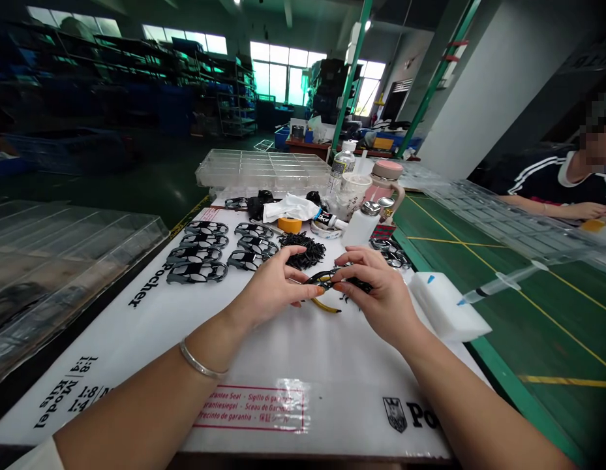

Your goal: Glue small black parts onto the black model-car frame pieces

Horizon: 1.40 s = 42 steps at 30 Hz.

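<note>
My left hand (271, 284) and my right hand (376, 290) meet above the middle of the white board. Between their pinched fingertips is a black plastic frame part (326, 277), partly hidden by the fingers. Just below it, a curved yellow handle (327, 306) of a tool lies on the board; its other end is covered. Behind the hands sits a heap of small black pieces (305, 249). To the left, grey-black openwork frames (197, 271) are laid out in rows, with more frames (254, 245) in a second column.
Behind the heap are orange tape (289, 225), a white cloth (291, 207), a dispenser bottle (361, 227) and a pink flask (385, 176). A syringe (503, 282) sticks into white foam (447, 307) on the right. Clear trays (268, 168) stand behind; a co-worker (561, 183) sits far right.
</note>
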Motion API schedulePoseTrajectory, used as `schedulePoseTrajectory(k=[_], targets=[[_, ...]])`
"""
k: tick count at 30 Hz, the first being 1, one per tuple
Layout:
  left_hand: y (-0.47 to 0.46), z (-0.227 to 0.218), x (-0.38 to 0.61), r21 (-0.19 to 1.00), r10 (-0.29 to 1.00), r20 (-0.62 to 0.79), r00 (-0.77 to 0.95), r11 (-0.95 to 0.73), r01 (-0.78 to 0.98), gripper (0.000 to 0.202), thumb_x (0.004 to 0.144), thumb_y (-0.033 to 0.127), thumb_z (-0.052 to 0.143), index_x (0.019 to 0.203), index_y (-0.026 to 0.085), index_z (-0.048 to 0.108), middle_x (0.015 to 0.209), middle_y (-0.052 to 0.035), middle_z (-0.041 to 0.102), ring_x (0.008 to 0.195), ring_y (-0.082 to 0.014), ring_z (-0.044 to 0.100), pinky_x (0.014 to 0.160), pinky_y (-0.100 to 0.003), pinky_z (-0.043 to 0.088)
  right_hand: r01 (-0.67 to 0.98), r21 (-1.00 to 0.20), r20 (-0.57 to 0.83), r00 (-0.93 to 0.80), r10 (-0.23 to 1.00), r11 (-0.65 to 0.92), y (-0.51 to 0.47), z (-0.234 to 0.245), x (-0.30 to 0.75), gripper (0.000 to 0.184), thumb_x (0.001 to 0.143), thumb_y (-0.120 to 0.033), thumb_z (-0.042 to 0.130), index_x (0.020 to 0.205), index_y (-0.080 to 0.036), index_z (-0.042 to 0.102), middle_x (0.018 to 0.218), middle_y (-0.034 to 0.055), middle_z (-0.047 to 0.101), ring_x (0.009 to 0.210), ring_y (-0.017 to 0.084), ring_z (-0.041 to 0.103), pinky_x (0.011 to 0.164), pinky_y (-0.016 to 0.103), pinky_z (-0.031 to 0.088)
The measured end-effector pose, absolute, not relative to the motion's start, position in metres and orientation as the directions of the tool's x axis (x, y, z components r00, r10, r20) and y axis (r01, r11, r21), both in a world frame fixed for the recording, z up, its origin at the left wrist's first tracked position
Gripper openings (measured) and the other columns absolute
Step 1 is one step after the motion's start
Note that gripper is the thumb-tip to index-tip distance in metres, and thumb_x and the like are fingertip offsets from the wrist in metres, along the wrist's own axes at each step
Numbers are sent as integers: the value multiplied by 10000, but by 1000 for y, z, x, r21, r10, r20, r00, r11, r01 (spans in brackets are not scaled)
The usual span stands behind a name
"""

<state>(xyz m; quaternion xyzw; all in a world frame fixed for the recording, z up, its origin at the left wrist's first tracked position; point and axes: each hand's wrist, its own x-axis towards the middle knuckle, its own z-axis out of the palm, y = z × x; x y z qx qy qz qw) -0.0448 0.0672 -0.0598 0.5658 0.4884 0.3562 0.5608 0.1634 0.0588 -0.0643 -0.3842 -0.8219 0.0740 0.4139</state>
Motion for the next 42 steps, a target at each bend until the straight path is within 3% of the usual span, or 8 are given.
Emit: schedulePoseTrajectory(k=[8,13,19,27,36,42], targets=[[70,-66,-49,982,959,-83,270,33,187,975,601,409,886,1423,272,379,1002,-111,674,853,-258,681,703,-374,565,592,-383,615,-408,674,709,57,-65,166,115,858,-155,646,884,-244,713,1076,51,648,1187,258,510,971,448,448],[71,-67,-51,970,962,-50,269,-17,243,1016,571,420,899,1433,270,383,969,-105,688,920,-290,679,831,-440,534,583,-478,537,-397,744,656,59,-66,166,101,818,-160,692,811,-251,733,1082,46,664,1185,270,534,967,466,466],[70,-65,-50,945,963,-9,269,-79,316,1021,558,430,897,1433,266,396,937,-86,700,900,-269,675,876,-427,511,597,-543,431,-406,806,591,61,-69,164,145,755,-104,724,756,-249,728,1034,36,702,1204,294,547,965,505,492],[70,-65,-50,929,962,-1,275,-101,355,1003,578,421,885,1438,278,389,932,-78,709,885,-279,685,844,-416,522,649,-431,483,-422,767,628,56,-69,163,182,763,-72,719,766,-252,749,1007,25,703,1200,295,527,958,486,501],[68,-63,-51,934,961,-37,276,-65,350,1031,567,381,902,1450,293,379,910,-69,718,951,-282,684,902,-431,512,691,-312,519,-451,726,652,54,-73,162,174,783,-84,699,764,-250,748,1003,37,695,1187,313,513,891,476,527],[72,-60,-53,981,948,-111,298,56,188,1057,586,305,898,1474,237,328,895,-95,720,790,-251,694,726,-395,552,632,-273,595,-481,644,725,56,-69,163,160,850,-121,646,909,-246,727,1028,50,684,1177,290,525,916,475,520]])
